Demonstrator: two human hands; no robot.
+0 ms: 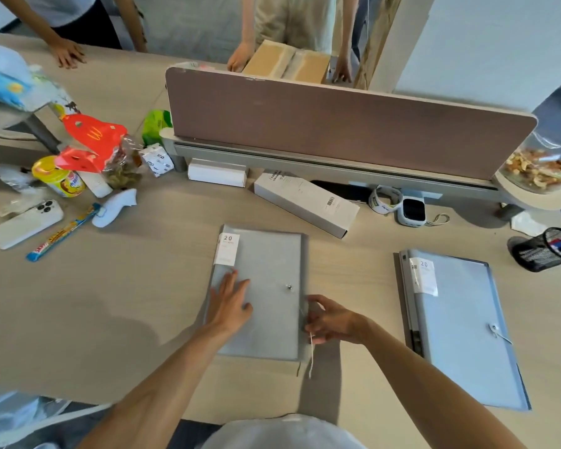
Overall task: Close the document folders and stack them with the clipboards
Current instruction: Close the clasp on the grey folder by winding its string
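Observation:
A grey document folder (269,264) lies closed flat on the desk in front of me, with a white "20" label at its top left and a small metal button near its right edge. My left hand (229,303) rests flat on the folder's left half, fingers spread. My right hand (329,319) is at the folder's right edge, fingers pinched on its white closing string (311,354), which hangs loose toward me. A second, light blue folder (460,328) lies closed to the right, its string wound at its button. No clipboard is in view.
A brown desk divider (337,121) stands across the back. Below it lie white boxes (305,202), a tape roll (386,197) and a small device (413,212). Snacks, a phone (26,223) and a candy bar clutter the left. A black mesh cup (546,249) lies at right. Other people's hands rest on the far edge.

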